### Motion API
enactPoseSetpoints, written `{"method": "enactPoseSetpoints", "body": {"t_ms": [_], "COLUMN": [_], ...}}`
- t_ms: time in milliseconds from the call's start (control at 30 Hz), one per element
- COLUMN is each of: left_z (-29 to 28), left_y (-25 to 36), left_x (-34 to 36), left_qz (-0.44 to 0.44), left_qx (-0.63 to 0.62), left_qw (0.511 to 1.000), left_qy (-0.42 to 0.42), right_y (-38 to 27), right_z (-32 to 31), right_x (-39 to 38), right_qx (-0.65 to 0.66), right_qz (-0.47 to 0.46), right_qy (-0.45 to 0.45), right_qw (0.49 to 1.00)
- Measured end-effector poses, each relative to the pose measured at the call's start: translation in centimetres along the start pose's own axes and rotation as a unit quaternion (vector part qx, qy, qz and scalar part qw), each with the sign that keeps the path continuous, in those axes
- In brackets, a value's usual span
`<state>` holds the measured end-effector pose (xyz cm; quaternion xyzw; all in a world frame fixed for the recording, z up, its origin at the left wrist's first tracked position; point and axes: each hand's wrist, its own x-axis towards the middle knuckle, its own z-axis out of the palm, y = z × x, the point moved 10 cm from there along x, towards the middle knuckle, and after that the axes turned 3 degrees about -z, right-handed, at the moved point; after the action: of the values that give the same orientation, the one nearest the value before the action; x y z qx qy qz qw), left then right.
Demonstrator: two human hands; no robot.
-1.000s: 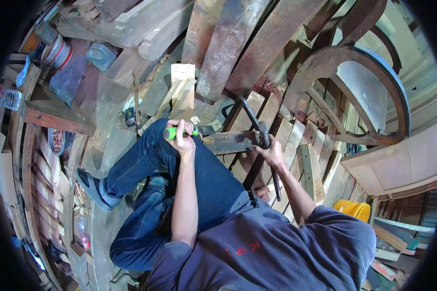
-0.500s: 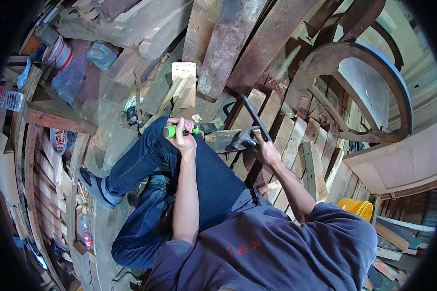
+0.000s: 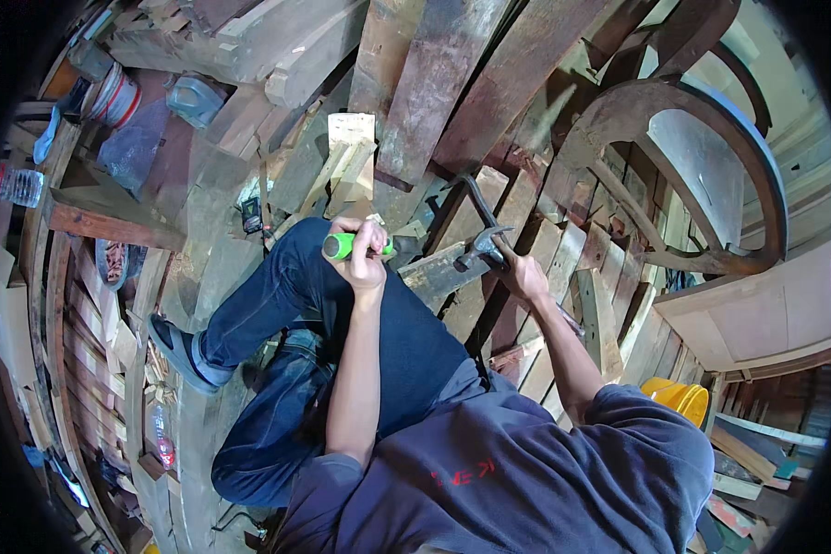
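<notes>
My left hand (image 3: 362,254) grips the green handle (image 3: 340,246) of a tool, likely a chisel, above my raised knee; its dark working end (image 3: 405,247) is near a weathered timber piece (image 3: 425,277). In my right hand (image 3: 522,275) is a hammer, its steel head (image 3: 478,247) over that timber. A long dark bent metal bar (image 3: 478,198) lies behind the hammer across wooden slats (image 3: 466,217), partly hidden by my right hand and forearm.
Planks (image 3: 434,88) surround me. A curved wooden frame (image 3: 757,194) stands at right, above a pale panel (image 3: 748,323). A yellow bucket (image 3: 674,395) is behind my right elbow. At left are a striped pail (image 3: 115,97), blue jug (image 3: 194,102) and protruding beam (image 3: 111,222).
My left hand with the green-handled tool has shifted slightly right. The hammer head has turned and moved left, then a little upward and right, with my right hand following.
</notes>
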<state>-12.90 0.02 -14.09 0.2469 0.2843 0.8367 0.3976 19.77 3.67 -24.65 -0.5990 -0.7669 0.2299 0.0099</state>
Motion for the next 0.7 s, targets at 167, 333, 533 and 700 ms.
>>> {"method": "enactPoseSetpoints", "body": {"t_ms": [167,333,533,700], "left_z": [3.0,4.2,6.3,8.5], "left_y": [0.0,-0.7,-0.9,-0.1], "left_x": [-1.1,-2.2,-3.0,-3.0], "left_qz": [-0.028,-0.026,0.019,0.033], "left_qx": [-0.001,0.133,0.307,0.363], "left_qw": [0.999,0.988,0.944,0.917], "left_qy": [-0.03,-0.073,-0.121,-0.163], "right_y": [1.2,0.6,2.5,-0.5], "right_z": [-0.5,-4.3,-6.0,-8.2], "right_x": [-0.6,-2.5,-2.6,-2.9], "right_qx": [0.054,0.113,0.278,0.725], "right_qz": [0.009,0.01,0.072,0.056], "right_qy": [0.001,0.073,0.143,0.068], "right_qw": [0.999,0.991,0.947,0.683]}}
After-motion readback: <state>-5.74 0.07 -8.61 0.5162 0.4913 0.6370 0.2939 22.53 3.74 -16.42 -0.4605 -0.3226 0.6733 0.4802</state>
